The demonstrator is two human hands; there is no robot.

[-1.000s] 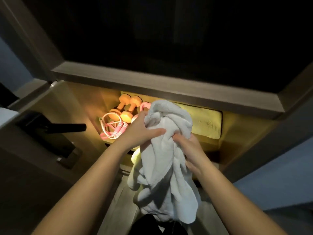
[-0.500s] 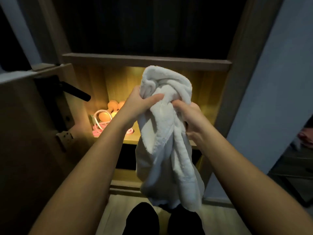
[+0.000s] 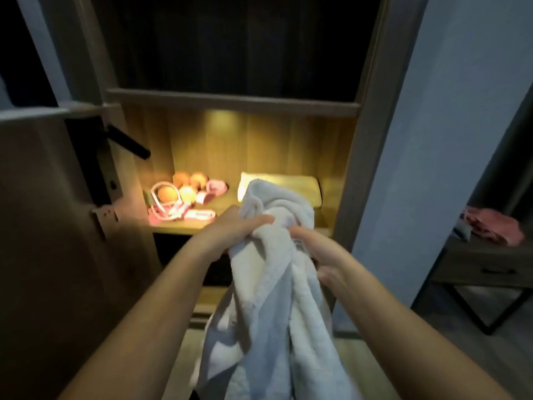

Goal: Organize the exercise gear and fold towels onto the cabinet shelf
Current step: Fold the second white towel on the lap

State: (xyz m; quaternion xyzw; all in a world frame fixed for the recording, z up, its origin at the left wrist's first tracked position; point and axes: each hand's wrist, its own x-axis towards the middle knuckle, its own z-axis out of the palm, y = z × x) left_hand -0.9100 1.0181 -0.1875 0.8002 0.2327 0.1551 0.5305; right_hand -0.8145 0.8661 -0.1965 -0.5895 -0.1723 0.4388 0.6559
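A tall wooden cabinet stands open in a dim room, and only one shelf [image 3: 176,226] is lit, by a warm lamp under the board above it. The compartment over it is dark. A door [image 3: 57,226] with a black handle [image 3: 129,145] hangs open at the left, and a pale wall [image 3: 438,140] runs down the right.

Both hands hold a white towel [image 3: 274,298] in front of the shelf, bunched rather than folded. The left hand [image 3: 230,229] grips its upper part with fingers curled round the cloth. The right hand [image 3: 320,249] pinches a fold just beside it, thumb on top. Most of the towel hangs down between the forearms toward the floor.

On the shelf's left lie orange dumbbells [image 3: 184,186], a pink-and-white jump rope [image 3: 164,203] and some small pink pieces, perhaps grips; the blur leaves that unsure. A folded yellow towel [image 3: 288,183] sits at the right rear, partly hidden by the white towel's top. Far right stands a side table [image 3: 476,269] with a pink cloth [image 3: 493,226] on it.
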